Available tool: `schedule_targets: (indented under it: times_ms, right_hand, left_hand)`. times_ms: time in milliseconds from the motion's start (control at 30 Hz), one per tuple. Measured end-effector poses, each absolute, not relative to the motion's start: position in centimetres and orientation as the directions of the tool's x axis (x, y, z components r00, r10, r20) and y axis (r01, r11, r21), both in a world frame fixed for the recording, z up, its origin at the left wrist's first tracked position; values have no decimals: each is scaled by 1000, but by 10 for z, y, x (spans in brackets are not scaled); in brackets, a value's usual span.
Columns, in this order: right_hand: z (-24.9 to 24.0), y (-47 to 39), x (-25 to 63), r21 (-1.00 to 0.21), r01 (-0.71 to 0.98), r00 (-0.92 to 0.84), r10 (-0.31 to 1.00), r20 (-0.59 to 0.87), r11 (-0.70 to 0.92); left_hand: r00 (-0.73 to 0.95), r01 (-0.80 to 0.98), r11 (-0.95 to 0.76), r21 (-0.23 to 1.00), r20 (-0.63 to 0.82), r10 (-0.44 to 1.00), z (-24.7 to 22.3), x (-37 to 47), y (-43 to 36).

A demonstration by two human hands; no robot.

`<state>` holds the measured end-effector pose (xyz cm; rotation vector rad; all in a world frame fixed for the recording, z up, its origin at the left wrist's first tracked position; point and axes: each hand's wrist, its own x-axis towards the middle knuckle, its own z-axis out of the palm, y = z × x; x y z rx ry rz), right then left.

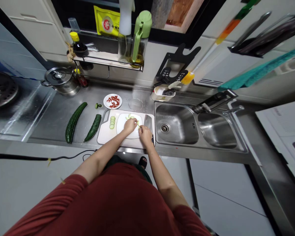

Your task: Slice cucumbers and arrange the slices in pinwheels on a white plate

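Over a white square plate, my left hand is closed in a pinch on a pale green cucumber slice. My right hand is pinched at the lower side of that same slice. Several thin cucumber slices lie along the plate's far edge. The plate rests on a light cutting board, where a row of overlapping cucumber rounds lies left of the plate. A knife lies at the board's right side, its handle partly behind my right hand.
Left of the board lie a cut cucumber, a whole cucumber and small cucumber ends. Behind stands a white plate of chopped red pieces. A lidded pot is at the back left; a double sink adjoins the board's right.
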<state>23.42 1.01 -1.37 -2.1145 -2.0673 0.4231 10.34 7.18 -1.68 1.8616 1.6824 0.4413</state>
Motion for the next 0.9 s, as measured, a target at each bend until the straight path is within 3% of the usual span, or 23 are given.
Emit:
schedule_targets:
  times_ms: [900]
  right_hand:
    - [-9, 10, 234, -285, 958, -3, 992, -125, -33]
  left_hand:
    - [150, 794, -14, 608, -172, 974, -11, 104, 72]
